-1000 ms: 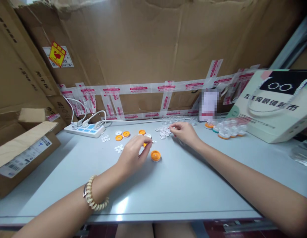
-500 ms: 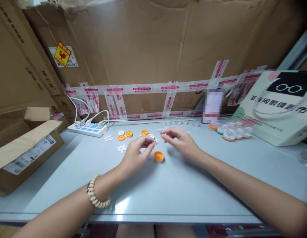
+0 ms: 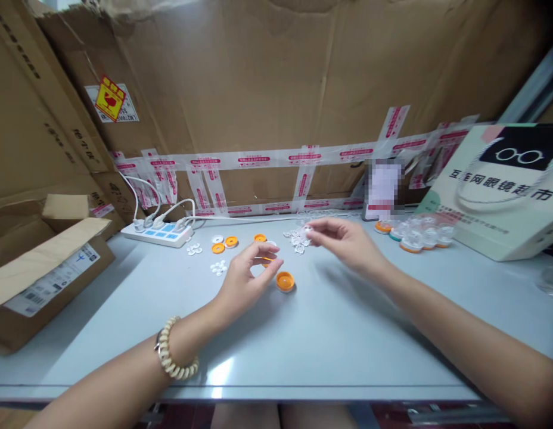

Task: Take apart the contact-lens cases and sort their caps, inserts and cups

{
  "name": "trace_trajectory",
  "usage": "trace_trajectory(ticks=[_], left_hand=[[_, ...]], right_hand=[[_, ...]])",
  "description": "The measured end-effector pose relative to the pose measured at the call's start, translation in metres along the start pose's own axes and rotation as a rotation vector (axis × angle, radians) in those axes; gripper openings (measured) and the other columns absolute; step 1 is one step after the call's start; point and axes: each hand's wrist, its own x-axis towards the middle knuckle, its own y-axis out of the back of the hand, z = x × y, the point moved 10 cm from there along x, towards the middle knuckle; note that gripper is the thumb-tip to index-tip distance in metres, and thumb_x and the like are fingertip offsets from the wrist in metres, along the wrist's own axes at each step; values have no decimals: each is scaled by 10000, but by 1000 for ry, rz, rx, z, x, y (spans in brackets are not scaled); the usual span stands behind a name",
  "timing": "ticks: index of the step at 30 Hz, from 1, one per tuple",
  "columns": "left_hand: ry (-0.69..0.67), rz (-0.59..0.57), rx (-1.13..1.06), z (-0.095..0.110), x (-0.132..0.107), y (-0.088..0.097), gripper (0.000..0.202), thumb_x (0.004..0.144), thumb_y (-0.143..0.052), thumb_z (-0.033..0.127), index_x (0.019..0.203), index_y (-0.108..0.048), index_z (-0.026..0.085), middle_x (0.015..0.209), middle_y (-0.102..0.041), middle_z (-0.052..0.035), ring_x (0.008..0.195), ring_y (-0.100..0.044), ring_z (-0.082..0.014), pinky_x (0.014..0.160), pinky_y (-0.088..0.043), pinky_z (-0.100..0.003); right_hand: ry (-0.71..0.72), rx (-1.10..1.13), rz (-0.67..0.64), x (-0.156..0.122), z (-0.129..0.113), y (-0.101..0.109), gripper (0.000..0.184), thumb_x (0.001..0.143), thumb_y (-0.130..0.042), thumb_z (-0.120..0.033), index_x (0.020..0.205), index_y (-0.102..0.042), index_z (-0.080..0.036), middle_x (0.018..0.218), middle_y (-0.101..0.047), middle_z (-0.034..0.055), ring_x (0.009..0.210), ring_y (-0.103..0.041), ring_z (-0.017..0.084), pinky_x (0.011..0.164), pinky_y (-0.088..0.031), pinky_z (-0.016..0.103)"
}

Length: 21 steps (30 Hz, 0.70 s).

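Observation:
My left hand (image 3: pixel 249 274) hovers over the table with thumb and fingers apart, holding nothing. Just past its fingertips stands an orange round cup-like part (image 3: pixel 285 281) with a pale base. Behind those fingers, partly hidden, are another orange part and a white ring (image 3: pixel 272 244). My right hand (image 3: pixel 341 238) is pinched at the near side of a heap of small white openwork plastic pieces (image 3: pixel 298 241). A small white plastic piece (image 3: pixel 308 230) shows at its fingertips; its exact shape is too small to tell.
Orange rings (image 3: pixel 232 242) and small white discs (image 3: pixel 218 268) lie left of my hands. A power strip (image 3: pixel 158 233) and an open carton (image 3: pixel 48 274) are further left. Clear-topped round pieces (image 3: pixel 422 232), a phone-like object (image 3: pixel 384 190) and a paper bag (image 3: pixel 495 202) stand right.
The small white piece has left my left hand, whose fingers have parted. My right hand has moved slightly right to the white heap, uncovering more of it.

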Motion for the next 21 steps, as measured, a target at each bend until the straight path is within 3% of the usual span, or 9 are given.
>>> trace_trajectory(ticks=[4,7,10,13,16,19,21], left_hand=[[-63,-35,95,7,-1,-3,133,824,-541,192,940,-571,134,949,-618,-80,801,-601,-137,756,-509,-326],[-87,-65,145,6,-2,-6,130,828,-529,176,947,-573,145,939,-617,-72,818,-592,-140,762,-504,-332],[-107,-81,171,5,-3,-8,125,828,-520,165,941,-575,154,924,-620,-69,819,-591,-146,760,-503,-341],[-113,-91,187,6,-2,-8,114,828,-513,160,924,-576,158,913,-623,-68,815,-592,-148,749,-503,-337],[-104,-98,200,6,-2,-9,113,830,-508,162,924,-572,161,915,-622,-63,820,-591,-148,742,-501,-331],[-105,-103,211,5,-3,-9,114,831,-507,165,926,-570,162,910,-620,-57,819,-588,-148,743,-498,-331],[-115,-106,220,6,-3,-10,115,832,-504,166,926,-570,163,905,-619,-56,813,-586,-149,741,-495,-333]], right_hand=[[-228,-122,61,23,58,53,221,590,-719,-223,760,-594,-157,557,-626,0,535,-602,150,565,-484,286],[-287,-207,22,32,92,63,170,588,-703,-183,692,-573,-148,531,-631,25,507,-597,150,531,-467,270],[-286,-266,6,35,107,63,154,586,-695,-198,680,-585,-147,547,-640,34,505,-588,146,506,-441,255],[-250,-403,17,36,104,65,142,608,-677,-263,675,-612,-156,544,-628,21,495,-564,146,474,-398,248],[-58,-709,72,39,79,65,188,715,-576,-344,742,-641,-169,619,-633,39,586,-584,182,539,-425,281],[186,-895,51,38,60,42,271,797,-480,-320,919,-653,-151,919,-656,114,887,-593,250,769,-452,359],[254,-951,-17,36,63,24,320,830,-441,-290,1032,-630,-129,1134,-594,150,1065,-528,274,895,-406,404]])
